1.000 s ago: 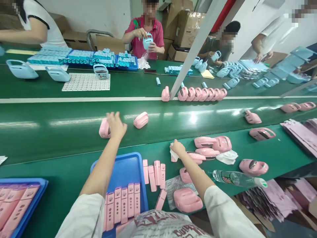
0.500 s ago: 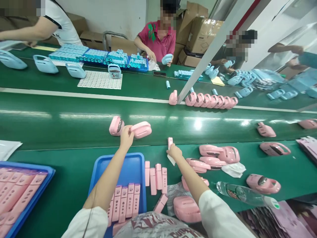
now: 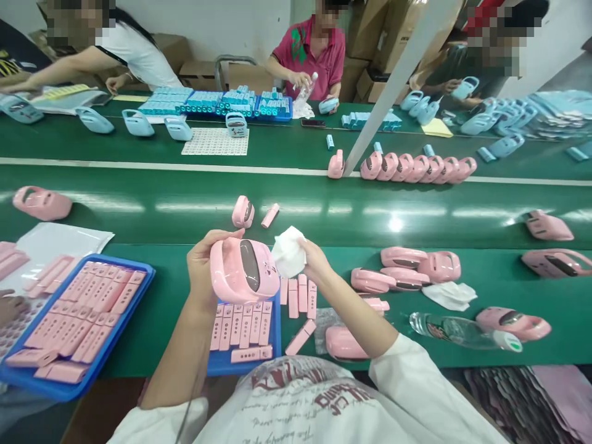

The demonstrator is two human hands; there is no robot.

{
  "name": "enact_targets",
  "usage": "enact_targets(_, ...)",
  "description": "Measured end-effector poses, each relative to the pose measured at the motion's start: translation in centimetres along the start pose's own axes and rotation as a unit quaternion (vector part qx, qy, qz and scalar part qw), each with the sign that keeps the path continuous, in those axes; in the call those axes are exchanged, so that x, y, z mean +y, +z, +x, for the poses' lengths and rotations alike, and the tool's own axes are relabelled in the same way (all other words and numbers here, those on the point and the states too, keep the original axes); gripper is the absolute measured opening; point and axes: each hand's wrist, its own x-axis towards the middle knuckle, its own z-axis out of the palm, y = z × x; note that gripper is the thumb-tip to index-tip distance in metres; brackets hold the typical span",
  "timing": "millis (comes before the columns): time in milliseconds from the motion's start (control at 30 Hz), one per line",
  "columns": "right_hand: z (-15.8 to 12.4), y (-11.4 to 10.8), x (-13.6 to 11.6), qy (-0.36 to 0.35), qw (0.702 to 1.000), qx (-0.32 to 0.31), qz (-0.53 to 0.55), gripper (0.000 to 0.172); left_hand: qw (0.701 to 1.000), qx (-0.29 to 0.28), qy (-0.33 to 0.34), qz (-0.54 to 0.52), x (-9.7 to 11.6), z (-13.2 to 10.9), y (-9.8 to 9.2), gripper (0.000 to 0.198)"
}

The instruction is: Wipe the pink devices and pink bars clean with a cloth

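Note:
My left hand point(image 3: 201, 266) grips a pink handled device point(image 3: 243, 270) and holds it up over the near table, its dark oval window facing me. My right hand point(image 3: 312, 259) is closed on a crumpled white wipe point(image 3: 287, 251) that touches the device's right end. Below them sits a blue tray point(image 3: 272, 333) with several flat pink bars in rows. On the green conveyor belt point(image 3: 139, 213) just beyond lie another pink device point(image 3: 243, 211) and a small pink bar point(image 3: 270, 215).
A second blue tray point(image 3: 106, 348) of pink bars is at the left. Pink devices point(image 3: 402, 271), a white cloth point(image 3: 448, 295) and a water bottle point(image 3: 457, 332) lie at the right. Across the belt, other people handle blue devices point(image 3: 139, 123); a white post point(image 3: 393, 86) slants up.
My left hand took a pink device off the belt and lifted it toward me. My right hand let go of a small pink bar onto the belt and brought the wipe to the device.

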Motion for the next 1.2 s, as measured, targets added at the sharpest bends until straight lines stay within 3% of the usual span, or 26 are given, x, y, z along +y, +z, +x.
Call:
enact_targets(67,-3.5,1.2,-1.8,-0.057,0.998,-0.030,0.028,0.051,1.000,-0.013,0.012,-0.011,1.1,-1.3,1.3,0.011)
enact_targets(133,-7.1,2.1,-3.3,-0.201,0.970,-0.127,-0.041,0.051,0.999,-0.016,0.042,-0.012,1.8,-2.4,2.5,0.014)
enact_targets(200,-10.1,2.6,-3.9,-0.372,0.895,-0.194,-0.155,0.046,0.998,-0.003,0.065,-0.007,2.4,-3.5,3.5,0.014)
enact_targets(267,-12.2,2.5,-3.7,-0.495,0.804,-0.233,-0.233,0.042,0.997,0.003,0.072,0.005,2.9,-4.7,4.0,0.012)
enact_targets(300,-12.8,2.3,-3.4,-0.526,0.777,-0.239,-0.249,0.044,0.997,0.000,0.076,0.010,3.2,-5.3,4.1,0.011)
enact_targets(333,-13.3,2.0,-3.1,-0.532,0.772,-0.235,-0.257,0.046,0.996,-0.008,0.085,0.014,3.4,-5.8,4.2,0.011)
enact_targets(367,-13.5,1.6,-2.7,-0.516,0.786,-0.223,-0.256,0.050,0.995,-0.019,0.099,0.018,3.6,-6.4,4.1,0.012)
enact_targets(500,-13.6,0.2,-1.9,-0.335,0.916,-0.163,-0.151,0.063,0.987,-0.075,0.141,0.023,4.4,-8.3,3.9,0.016)
enact_targets(567,-13.6,-0.5,-1.8,-0.269,0.940,-0.188,-0.091,0.068,0.982,-0.122,0.142,0.012,4.9,-8.8,4.0,0.015)
enact_targets(633,-13.7,-1.2,-1.8,-0.252,0.929,-0.255,-0.090,0.081,0.972,-0.185,0.142,0.000,5.6,-9.0,4.3,0.013)
enact_targets(733,-13.9,-2.1,-1.9,-0.274,0.886,-0.347,-0.140,0.112,0.945,-0.304,0.120,0.016,6.4,-9.1,5.0,0.011)
enact_targets(833,-14.3,-2.6,-1.7,-0.267,0.880,-0.351,-0.176,0.122,0.919,-0.383,0.074,0.052,6.9,-9.3,5.8,0.018)
enact_targets(967,-15.5,-2.7,-0.6,-0.234,0.911,-0.311,-0.138,0.123,0.921,-0.361,0.107,0.104,7.6,-9.8,7.0,0.014)
enact_targets(1033,-16.1,-2.7,0.2,-0.228,0.922,-0.300,-0.090,0.121,0.916,-0.336,0.140,0.169,7.9,-9.8,7.2,0.022)
enact_targets(1133,-16.5,-2.7,1.7,-0.220,0.940,-0.257,-0.043,0.119,0.897,-0.335,0.143,0.252,7.9,-9.8,6.1,0.036)
enact_targets(1200,-16.6,-2.8,2.5,-0.210,0.955,-0.209,-0.021,0.121,0.910,-0.317,0.123,0.237,7.5,-10.4,4.6,0.044)
